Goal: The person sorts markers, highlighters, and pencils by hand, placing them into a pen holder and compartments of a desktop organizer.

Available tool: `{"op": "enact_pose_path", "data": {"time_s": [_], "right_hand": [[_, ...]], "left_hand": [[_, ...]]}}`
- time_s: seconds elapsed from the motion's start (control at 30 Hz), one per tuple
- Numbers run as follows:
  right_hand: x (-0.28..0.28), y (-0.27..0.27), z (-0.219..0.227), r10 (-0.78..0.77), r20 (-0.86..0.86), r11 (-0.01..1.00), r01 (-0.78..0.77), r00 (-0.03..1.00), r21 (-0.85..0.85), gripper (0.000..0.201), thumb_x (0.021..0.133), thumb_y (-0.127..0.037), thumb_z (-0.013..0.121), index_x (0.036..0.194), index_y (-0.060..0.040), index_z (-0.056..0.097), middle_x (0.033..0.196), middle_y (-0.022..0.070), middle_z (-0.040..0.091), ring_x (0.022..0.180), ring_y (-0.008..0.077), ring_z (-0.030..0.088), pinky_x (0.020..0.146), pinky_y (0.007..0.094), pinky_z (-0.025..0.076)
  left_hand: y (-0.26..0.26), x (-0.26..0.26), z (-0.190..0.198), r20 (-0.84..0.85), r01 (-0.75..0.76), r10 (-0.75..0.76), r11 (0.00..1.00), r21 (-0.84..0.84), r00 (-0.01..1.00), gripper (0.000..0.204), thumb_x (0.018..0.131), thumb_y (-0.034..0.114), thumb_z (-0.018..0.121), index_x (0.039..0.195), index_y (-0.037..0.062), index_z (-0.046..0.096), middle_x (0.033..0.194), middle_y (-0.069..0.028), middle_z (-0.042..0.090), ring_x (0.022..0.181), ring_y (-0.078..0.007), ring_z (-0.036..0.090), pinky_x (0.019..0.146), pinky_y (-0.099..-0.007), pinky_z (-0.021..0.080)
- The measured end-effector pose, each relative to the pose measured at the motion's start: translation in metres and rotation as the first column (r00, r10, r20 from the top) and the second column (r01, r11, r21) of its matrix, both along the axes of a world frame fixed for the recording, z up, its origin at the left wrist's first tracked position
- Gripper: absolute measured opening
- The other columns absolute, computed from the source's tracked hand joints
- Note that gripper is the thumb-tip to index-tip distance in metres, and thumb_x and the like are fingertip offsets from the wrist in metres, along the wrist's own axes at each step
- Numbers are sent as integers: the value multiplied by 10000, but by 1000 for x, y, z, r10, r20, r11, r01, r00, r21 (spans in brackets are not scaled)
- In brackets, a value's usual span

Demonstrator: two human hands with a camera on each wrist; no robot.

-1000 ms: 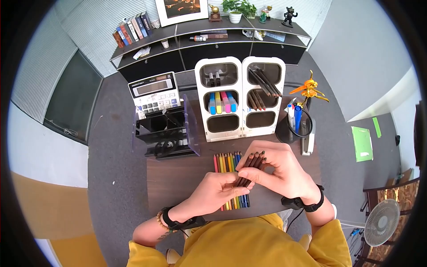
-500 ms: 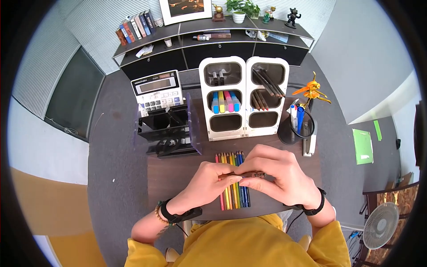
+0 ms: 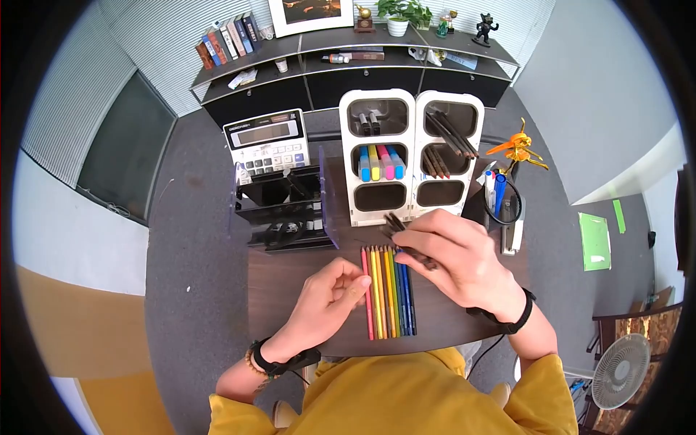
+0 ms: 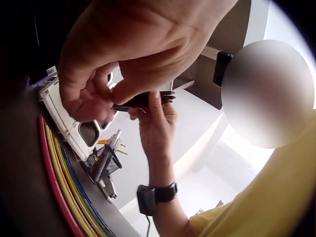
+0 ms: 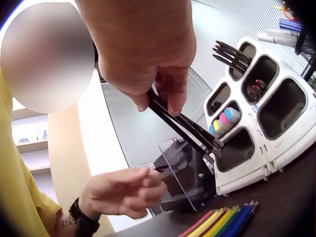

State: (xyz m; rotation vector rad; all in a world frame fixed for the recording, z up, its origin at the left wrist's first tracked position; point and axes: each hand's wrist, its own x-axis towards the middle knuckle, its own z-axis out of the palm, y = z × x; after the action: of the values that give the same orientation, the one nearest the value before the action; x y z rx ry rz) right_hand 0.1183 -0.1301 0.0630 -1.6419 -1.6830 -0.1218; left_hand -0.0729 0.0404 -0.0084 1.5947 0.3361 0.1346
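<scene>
My right hand (image 3: 462,262) pinches a bundle of dark pencils (image 5: 183,126) between thumb and fingers. The bundle tilts over the far end of a row of coloured pencils (image 3: 388,293), running from pink through yellow to blue on the desk. In the right wrist view its ends overlap a lower compartment of the white two-column organizer (image 3: 349,170). Beside the pink pencil is my left hand (image 3: 326,299), fingers loosely bent and holding nothing. Highlighters (image 3: 382,164) fill a middle compartment; dark pencils (image 3: 451,134) and brown pencils (image 3: 437,161) stick out of the right column.
Left of the organizer stands a black desk caddy (image 3: 279,210) with a calculator (image 3: 267,145) behind it. A mesh pen cup (image 3: 502,210) and a stapler (image 3: 513,239) are at the right. A low shelf (image 3: 290,51) lines the back.
Both hands were together on the dark pencils. They have parted: my left hand let go and moved left, while my right carried the bundle up toward the organizer.
</scene>
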Motion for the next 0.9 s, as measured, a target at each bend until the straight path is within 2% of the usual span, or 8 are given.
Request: {"op": "enact_pose_path", "data": {"time_s": [0.07,0.13,0.23,0.4,0.5,0.73,0.8,0.9], "right_hand": [[3,9,-12,22,109,1000,-22,994,-4,419,782,-83,764,1191,-10,706,1059,108,623,909,275,686,721,388,590],[7,15,-17,11,154,1000,-11,988,-2,416,789,-78,758,1196,-8,705,1058,105,624,907,270,685,727,383,591],[7,20,-21,-12,218,1000,17,976,-20,404,813,-90,740,1206,-4,704,1047,93,619,901,252,677,738,367,588],[12,31,-39,14,345,995,21,939,-97,341,837,-99,705,1162,4,702,956,76,570,865,231,646,712,359,576],[12,33,-50,47,372,990,8,927,-143,409,833,-81,728,1228,18,688,1077,99,634,930,263,680,764,382,600],[18,52,-66,-38,353,963,129,935,-238,375,841,-60,712,1203,36,684,1038,117,614,946,277,639,798,388,588],[17,55,-70,-97,395,951,202,914,-233,273,797,-88,754,1032,26,678,956,110,594,948,269,644,788,385,583],[16,56,-70,-100,333,933,205,937,-297,360,833,-4,706,1188,48,685,1039,137,612,981,305,647,826,404,581]], "left_hand": [[0,-10,11,-94,27,-32,998,-56,995,201,1126,158,581,971,29,577,789,4,594,683,-59,567,593,-229,460],[0,-15,17,-97,-107,73,900,-421,993,405,1154,228,519,777,101,448,639,62,384,534,-44,312,503,-253,250],[4,-26,19,27,-100,133,852,-514,991,503,1158,240,498,685,122,371,612,65,295,522,-57,226,501,-280,191],[-2,-31,21,72,-72,136,821,-566,988,524,1150,213,504,663,134,327,611,69,276,526,-59,220,508,-292,180],[-5,-29,22,20,-116,149,845,-522,989,502,1138,169,524,682,143,315,629,76,266,542,-53,213,515,-288,179],[-6,-28,19,11,-119,148,838,-532,989,485,1117,112,559,702,157,312,654,90,258,558,-42,212,521,-271,179],[-6,-28,18,11,-112,140,837,-536,990,485,1118,115,559,701,156,314,654,90,259,558,-42,215,521,-270,178],[-6,-27,17,5,-110,133,842,-528,991,486,1118,114,559,699,154,316,650,90,259,554,-41,214,519,-271,176]]}}
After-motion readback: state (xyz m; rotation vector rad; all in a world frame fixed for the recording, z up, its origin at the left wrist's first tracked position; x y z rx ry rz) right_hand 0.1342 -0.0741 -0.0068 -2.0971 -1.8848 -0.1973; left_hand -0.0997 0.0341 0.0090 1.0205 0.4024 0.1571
